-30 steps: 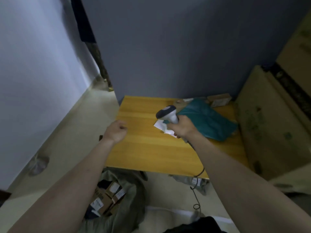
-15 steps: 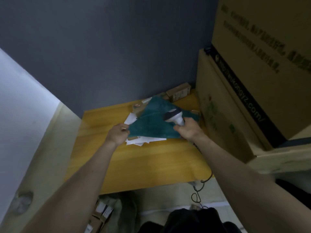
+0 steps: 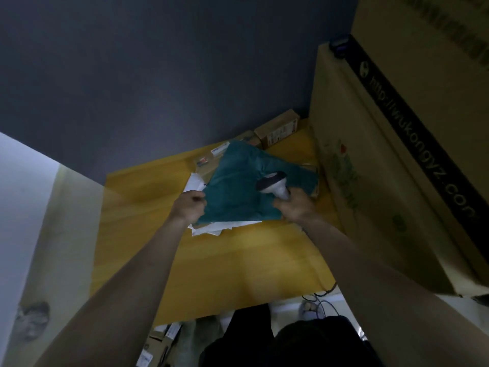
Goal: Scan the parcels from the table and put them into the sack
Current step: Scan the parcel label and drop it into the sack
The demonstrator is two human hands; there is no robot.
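Parcels already dropped lie in a grey sack [image 3: 190, 340] on the floor at the near edge of the head view, small cardboard boxes with white labels [image 3: 169, 333] showing at its mouth just under the front lip of a yellow wooden table [image 3: 238, 266]. A tangle of cable [image 3: 321, 300] hangs off the table's near right corner. Two bare forearms reach out over the tabletop from below. The left hand [image 3: 189, 207] has its fingers curled onto the near left corner of a teal plastic mailer [image 3: 238, 192], pinching it where it overlaps a flat white mailer [image 3: 211, 229] lying beneath. The right hand [image 3: 296, 207] is wrapped around the handle of a grey-and-white barcode scanner [image 3: 272, 185], whose dark head sits over the teal mailer's right half; the same hand's lower fingers seem to touch the mailer's near right edge, though the contact is not clear. The teal mailer lies crumpled on the far right part of the table, on top of the white mailer and a flat brown parcel [image 3: 205, 168] with a small label. Behind it, against the dark blue wall [image 3: 158, 75], stands a small brown cardboard box [image 3: 277, 128] with a printed label on its side. Large cardboard cartons [image 3: 383, 154] are stacked along the table's right edge, one crossed by a black tape strip bearing white lettering.
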